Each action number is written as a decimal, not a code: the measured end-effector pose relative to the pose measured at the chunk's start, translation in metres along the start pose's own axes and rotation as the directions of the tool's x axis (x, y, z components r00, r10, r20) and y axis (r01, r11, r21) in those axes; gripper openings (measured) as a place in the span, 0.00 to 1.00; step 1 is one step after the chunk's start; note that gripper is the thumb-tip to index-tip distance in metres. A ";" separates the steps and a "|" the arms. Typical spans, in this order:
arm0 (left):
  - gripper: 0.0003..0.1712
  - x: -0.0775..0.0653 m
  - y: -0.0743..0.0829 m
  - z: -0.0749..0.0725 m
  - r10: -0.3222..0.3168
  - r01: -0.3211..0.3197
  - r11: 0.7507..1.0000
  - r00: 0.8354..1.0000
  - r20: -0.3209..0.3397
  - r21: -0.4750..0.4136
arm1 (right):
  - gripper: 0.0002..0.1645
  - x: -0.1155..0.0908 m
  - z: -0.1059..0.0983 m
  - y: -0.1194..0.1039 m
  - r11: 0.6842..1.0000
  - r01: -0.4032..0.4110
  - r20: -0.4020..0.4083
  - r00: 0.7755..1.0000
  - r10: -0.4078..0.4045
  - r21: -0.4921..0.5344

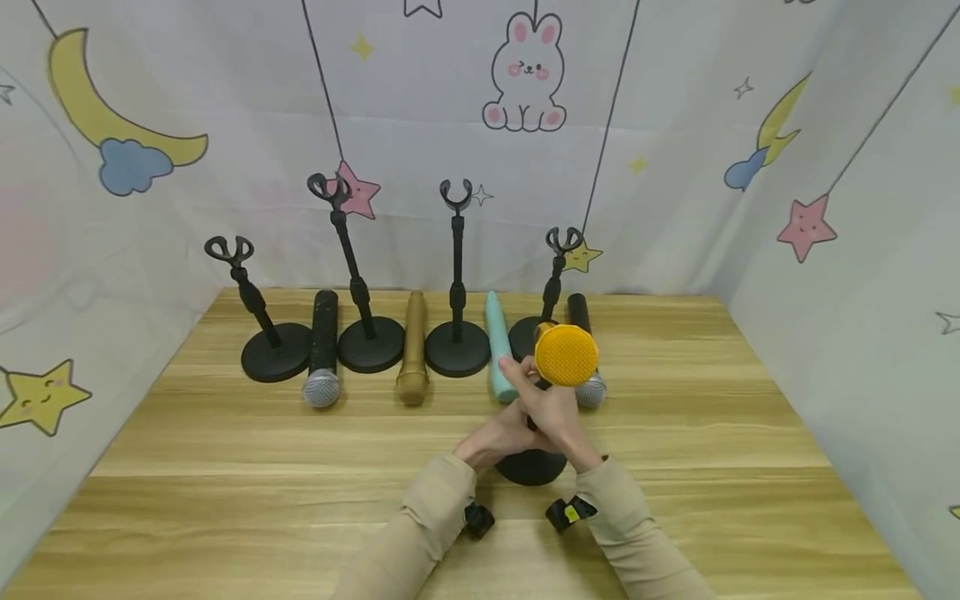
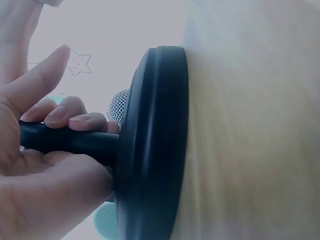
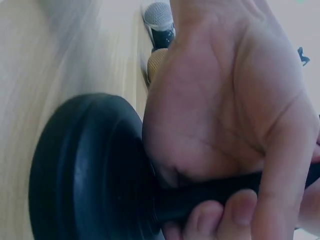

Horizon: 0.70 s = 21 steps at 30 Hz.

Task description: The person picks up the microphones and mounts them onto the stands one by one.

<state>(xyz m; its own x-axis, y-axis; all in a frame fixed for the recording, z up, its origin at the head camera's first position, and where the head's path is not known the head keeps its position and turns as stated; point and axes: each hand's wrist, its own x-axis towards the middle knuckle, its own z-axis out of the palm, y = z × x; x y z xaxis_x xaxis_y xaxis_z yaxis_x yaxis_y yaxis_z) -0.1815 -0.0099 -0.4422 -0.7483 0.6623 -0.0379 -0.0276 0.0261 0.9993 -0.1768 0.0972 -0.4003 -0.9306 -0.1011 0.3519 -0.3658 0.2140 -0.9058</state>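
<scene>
Gripping black stand: left hand curled low, right hand higher.

Smooth, faintly glossy stand base, wood-grain tabletop, silvery metal-mesh microphone head, creased cloth backdrop

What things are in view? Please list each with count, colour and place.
Free stands: four, black, back row
Held stand: one, black, nearer the camera
Silver-headed microphones: two, black, both ends of lying row
Gold microphone: one, gold, left middle of row
Turquoise microphone: one, turquoise, right middle of row
Orange microphone: one, orange, over held stand
Table: one, yellowish wood, underneath
Backdrop: panels uncounted, white, behind and beside
Cartoon prints: many, mixed colours, on backdrop
Wrist cameras: two, mostly black, at wrists
Sleeves: two, beige, on forearms
Left hand: one, bare, gripping held stand low
Right hand: one, bare, higher; hold partly hidden
</scene>
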 end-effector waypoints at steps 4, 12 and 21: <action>0.29 0.000 0.001 0.001 0.015 -0.014 1.000 1.000 0.011 -0.009 | 0.23 0.002 -0.007 0.004 0.999 0.008 0.143 0.990 -0.015 0.046; 0.18 -0.001 -0.001 0.002 0.039 -0.039 0.999 0.999 0.022 -0.002 | 0.25 0.004 -0.017 0.007 0.995 -0.055 0.333 0.943 0.026 0.078; 0.44 -0.003 -0.003 0.002 -0.010 0.011 0.999 0.999 -0.041 0.031 | 0.19 -0.013 -0.006 -0.014 0.977 -0.068 0.002 0.998 0.068 0.201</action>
<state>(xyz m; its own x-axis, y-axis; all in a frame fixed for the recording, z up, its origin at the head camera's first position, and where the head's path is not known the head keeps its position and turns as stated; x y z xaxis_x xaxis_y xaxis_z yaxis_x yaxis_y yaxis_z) -0.1783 -0.0103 -0.4454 -0.7746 0.6307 -0.0479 -0.0155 0.0567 0.9983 -0.1598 0.1013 -0.3907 -0.9534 -0.0885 0.2885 -0.2913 0.0207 -0.9564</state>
